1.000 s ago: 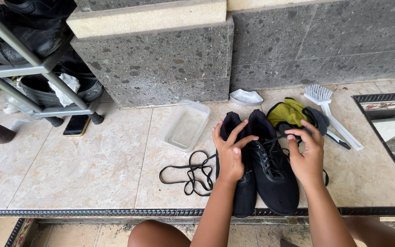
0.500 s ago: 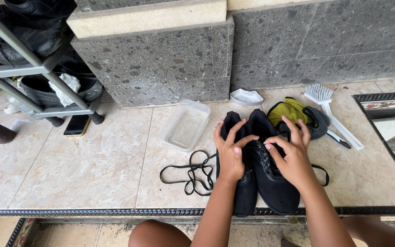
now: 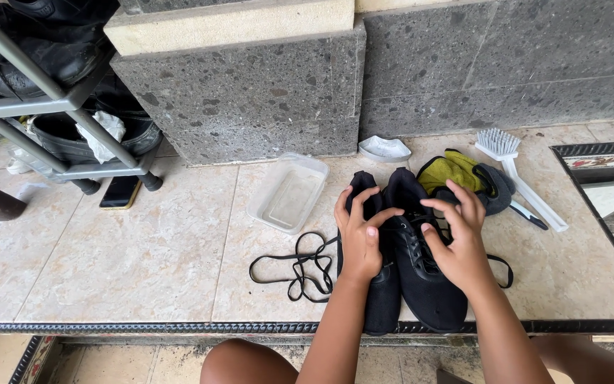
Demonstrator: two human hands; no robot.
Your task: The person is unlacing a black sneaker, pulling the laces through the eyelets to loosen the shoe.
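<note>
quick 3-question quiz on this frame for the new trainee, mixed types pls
1. True or false: the loose lace lies left of the shoes.
2. Which hand rests on the left shoe? A) left hand B) right hand C) neither
3. Fill in: the brush has a ___ handle.

Key
1. True.
2. A; the right hand is at the laces of the right shoe.
3. White.

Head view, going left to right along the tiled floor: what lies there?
Black phone → clear plastic container → loose black lace → left hand on the black shoes → right hand → white brush.
</note>
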